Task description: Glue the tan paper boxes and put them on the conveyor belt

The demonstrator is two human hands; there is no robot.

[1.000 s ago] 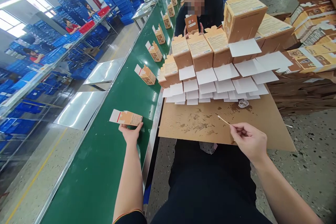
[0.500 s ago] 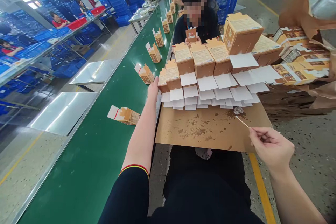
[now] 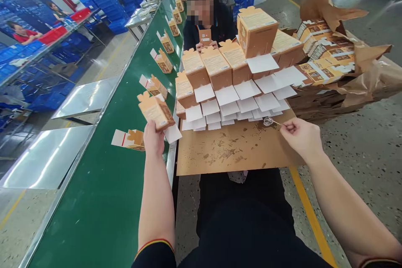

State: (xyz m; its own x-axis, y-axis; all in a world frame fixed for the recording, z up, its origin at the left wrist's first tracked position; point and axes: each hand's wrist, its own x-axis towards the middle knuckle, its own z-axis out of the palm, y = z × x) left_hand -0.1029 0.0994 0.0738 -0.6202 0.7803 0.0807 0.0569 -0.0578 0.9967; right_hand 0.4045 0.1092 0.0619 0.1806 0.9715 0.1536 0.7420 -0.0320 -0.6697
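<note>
My left hand (image 3: 153, 139) grips a brown carton (image 3: 156, 112) above the green belt (image 3: 94, 201); a white flap hangs from its lower right side. Pinched in my right hand (image 3: 302, 137) is a thin stick (image 3: 276, 122), whose tip reaches a small clear round dish (image 3: 268, 121). That dish sits near the back right of a brown board (image 3: 226, 150) marked with dark wet spots. Behind it rise stacked brown cartons (image 3: 216, 67), with white flaps (image 3: 220, 109) sticking out toward me.
Open cartons (image 3: 163, 62) stand in a row along the belt, one (image 3: 133, 139) just left of my left hand. A person (image 3: 201, 12) across the stack holds a small carton. Bundled flat cartons (image 3: 326, 67) in torn brown paper lie at right.
My left hand has moved left and nearer from the stack's left end, now with a carton in it. The stick in my right hand has moved to the dish. The whole view has shifted.
</note>
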